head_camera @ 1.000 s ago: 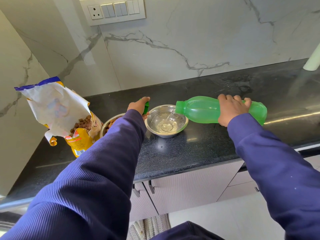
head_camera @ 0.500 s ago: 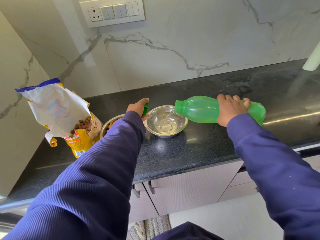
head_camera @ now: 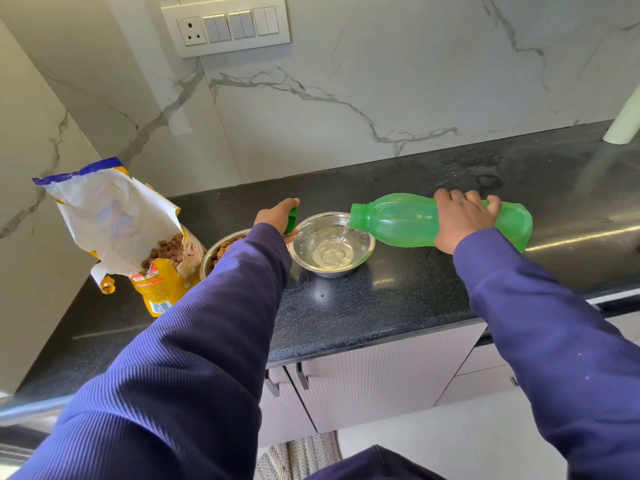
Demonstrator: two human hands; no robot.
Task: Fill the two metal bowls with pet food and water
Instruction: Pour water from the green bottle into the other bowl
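Hardly anything is shifting since the earlier frames: the right hand is keeping the translucent green plastic bottle tipped almost level, and water is still running from its mouth into the round shiny metal water bowl, where the pool now looks a little deeper.

Taking the water bowl as the landmark, far to its left the torn yellow-and-white pet food bag is standing open on the black speckled stone counter, with brown kibble showing in its mouth. Just left of the water bowl the second round metal bowl is sitting, holding brown kibble and half hidden behind the purple ribbed sleeve of the left arm. The left hand is hovering at the water bowl's left rim, its fingers curling tightly around the small green bottle cap. Whether that hand is touching the rim is not clear.

Above the water bowl's right rim the bottle's open neck is hanging, and a thin stream is falling into the clear water. Right of the bowl the right hand's fingers are wrapping over the bottle's middle, clamping it from above, with the bottle's base pointing further right. Behind the bowl the white marble-veined wall is rising, carrying a cream switch panel up to the left.
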